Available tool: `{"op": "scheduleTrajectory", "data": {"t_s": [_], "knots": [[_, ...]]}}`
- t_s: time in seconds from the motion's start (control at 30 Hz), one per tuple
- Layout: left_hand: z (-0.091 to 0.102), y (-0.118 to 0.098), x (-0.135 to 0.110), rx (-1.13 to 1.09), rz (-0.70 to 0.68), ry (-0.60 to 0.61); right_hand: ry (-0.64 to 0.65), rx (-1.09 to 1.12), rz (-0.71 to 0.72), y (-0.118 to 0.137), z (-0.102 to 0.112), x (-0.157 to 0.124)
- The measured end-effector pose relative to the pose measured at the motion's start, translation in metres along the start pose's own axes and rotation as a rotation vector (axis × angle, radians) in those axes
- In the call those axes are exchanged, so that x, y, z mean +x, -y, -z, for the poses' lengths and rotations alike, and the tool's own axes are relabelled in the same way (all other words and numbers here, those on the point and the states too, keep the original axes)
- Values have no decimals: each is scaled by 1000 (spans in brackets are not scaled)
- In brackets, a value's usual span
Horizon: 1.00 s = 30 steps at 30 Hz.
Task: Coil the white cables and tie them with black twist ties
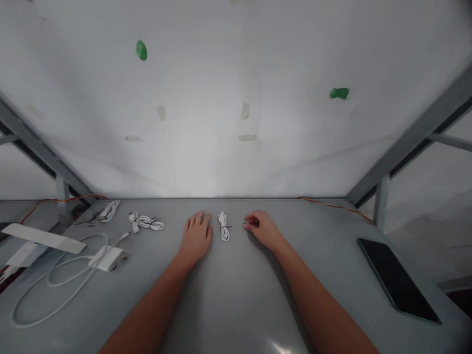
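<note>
A bundled white cable lies on the grey tabletop between my two hands, with a dark tie around it. To its left, my left hand rests flat on the table, fingers stretched out and holding nothing. On the cable's other side, my right hand is pinched, thumb and forefinger together. A tiny dark speck shows at those fingertips, too small to name. Neither hand touches the bundled cable.
More white cable bundles lie at the back left. A white power adapter with a looped cord and a long white strip sit at the left. A dark tablet-like slab lies at the right. A white wall stands behind.
</note>
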<state>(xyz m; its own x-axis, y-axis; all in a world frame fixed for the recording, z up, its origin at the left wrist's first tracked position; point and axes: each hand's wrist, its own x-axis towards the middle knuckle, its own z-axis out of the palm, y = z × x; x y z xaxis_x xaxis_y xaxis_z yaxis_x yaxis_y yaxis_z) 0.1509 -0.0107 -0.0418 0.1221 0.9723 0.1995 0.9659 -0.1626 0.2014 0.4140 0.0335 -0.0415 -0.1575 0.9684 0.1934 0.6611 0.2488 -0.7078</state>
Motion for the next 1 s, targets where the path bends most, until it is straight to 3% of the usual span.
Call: {"op": "scheduleTrajectory", "data": {"t_s": [0.13, 0.23, 0.5, 0.87, 1.0], "knots": [[-1, 0, 0, -2, -3, -3, 68, -229, 29, 15, -9, 1], [-1, 1, 0, -5, -3, -10, 67, -260, 41, 16, -11, 0], [-3, 2, 1, -12, -3, -24, 29, -18, -88, 9, 4, -7], [-1, 3, 1, -8, -7, -12, 6, 47, -73, 11, 15, -11], [0, 3, 1, -8, -6, 0, -127, 217, -157, 4, 15, -8]]}}
